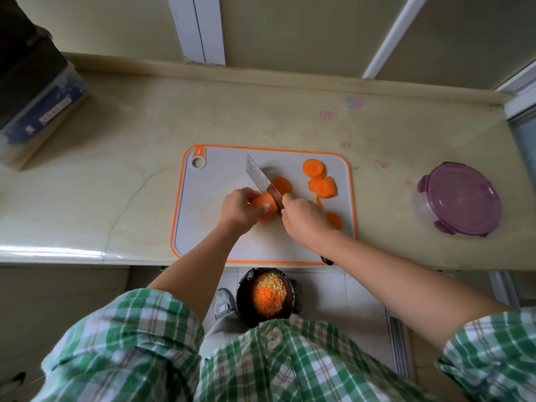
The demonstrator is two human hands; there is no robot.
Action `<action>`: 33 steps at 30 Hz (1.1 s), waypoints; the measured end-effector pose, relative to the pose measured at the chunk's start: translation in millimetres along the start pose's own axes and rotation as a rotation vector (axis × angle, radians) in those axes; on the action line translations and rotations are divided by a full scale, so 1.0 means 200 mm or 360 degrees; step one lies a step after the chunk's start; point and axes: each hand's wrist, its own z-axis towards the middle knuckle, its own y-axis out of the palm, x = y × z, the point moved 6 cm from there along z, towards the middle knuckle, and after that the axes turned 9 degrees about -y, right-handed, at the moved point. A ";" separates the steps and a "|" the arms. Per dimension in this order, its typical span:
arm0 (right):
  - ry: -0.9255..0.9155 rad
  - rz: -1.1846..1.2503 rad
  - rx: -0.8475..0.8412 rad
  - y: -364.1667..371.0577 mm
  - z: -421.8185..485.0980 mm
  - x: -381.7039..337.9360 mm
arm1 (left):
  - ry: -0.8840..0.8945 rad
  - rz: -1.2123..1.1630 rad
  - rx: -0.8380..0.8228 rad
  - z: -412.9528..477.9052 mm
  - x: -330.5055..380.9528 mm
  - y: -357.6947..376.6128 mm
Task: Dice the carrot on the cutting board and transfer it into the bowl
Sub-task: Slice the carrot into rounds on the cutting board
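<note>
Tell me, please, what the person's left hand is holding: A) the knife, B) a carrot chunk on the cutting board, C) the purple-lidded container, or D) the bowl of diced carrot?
B: the left hand grips the carrot chunk on the cutting board, while the right hand holds the knife.

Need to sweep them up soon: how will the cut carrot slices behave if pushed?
The slices lie flat on the board, so they should slide rather than roll. They look thick, so probably stiff. Those that overlap may shift apart.
</note>
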 end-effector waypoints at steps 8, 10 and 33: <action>-0.0029 -0.0059 -0.0038 0.04 -0.02 0.00 | -0.0012 0.0024 -0.0053 0.01 0.02 -0.01; -0.0021 -0.0080 -0.0031 0.08 0.00 0.00 | 0.0004 0.0063 -0.0069 0.01 0.02 -0.02; 0.0298 0.0440 0.0376 -0.16 0.01 0.35 | 0.0142 0.0341 0.0117 -0.01 0.07 0.06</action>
